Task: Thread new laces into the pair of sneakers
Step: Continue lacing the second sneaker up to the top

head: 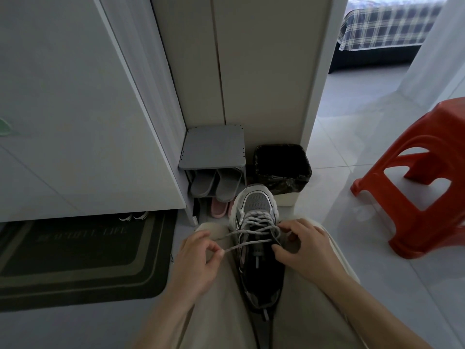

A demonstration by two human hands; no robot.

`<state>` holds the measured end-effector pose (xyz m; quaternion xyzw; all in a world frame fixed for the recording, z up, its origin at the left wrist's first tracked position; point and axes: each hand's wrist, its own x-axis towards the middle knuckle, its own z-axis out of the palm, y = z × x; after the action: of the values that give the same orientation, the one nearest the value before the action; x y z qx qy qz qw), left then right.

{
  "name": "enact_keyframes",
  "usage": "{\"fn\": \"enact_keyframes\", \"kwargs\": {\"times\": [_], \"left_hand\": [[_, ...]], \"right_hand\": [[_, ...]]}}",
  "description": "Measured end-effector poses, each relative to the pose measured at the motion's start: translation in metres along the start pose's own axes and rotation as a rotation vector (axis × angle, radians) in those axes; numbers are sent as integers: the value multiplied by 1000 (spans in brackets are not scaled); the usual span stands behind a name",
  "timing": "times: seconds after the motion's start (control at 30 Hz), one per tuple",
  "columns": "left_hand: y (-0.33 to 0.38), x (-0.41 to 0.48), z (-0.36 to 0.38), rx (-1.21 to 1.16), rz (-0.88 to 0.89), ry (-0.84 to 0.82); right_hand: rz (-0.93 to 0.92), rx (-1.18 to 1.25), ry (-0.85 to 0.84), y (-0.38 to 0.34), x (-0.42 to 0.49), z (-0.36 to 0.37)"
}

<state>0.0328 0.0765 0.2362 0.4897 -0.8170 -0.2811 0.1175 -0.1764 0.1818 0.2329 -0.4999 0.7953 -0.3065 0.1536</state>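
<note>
A grey and white sneaker [255,205] lies between my knees, toe pointing away from me. A pale speckled lace [254,224] crosses its front eyelets in several rows. My left hand [198,258] pinches one lace end, drawn out to the left of the shoe. My right hand [307,250] sits at the shoe's right side, fingers curled at the lace by the eyelets. The shoe's dark opening shows behind the laced part. Just one sneaker lies at my knees.
A small grey shoe rack [214,149] with slippers stands ahead, a black-lined bin [281,167] beside it. A red plastic stool [422,182] is at the right. A dark doormat [83,258] lies at the left under a white cabinet [75,109].
</note>
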Motion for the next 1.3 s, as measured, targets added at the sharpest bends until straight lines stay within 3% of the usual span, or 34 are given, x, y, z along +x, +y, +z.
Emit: {"fn": "enact_keyframes", "kwargs": {"times": [0.2,0.33,0.43,0.53,0.63,0.93,1.3], "left_hand": [[7,12,-3,-103,53,-19],[9,29,-5,-10,72,-125],[18,38,-15,-87,95,-76],[32,46,-34,-194,135,-69],[36,48,-52,-219,168,-115],[-10,53,-86,-367,37,94],[-39,34,-63,-252,1,71]], "right_hand": [[-13,-1,-29,0,2,-2],[-20,94,3,-8,7,-3],[-117,41,8,-23,18,0],[-257,-98,-70,-43,31,5],[-286,-158,-172,-62,44,11],[-215,190,-134,-108,64,-16],[-10,464,14,-117,87,-21]]}}
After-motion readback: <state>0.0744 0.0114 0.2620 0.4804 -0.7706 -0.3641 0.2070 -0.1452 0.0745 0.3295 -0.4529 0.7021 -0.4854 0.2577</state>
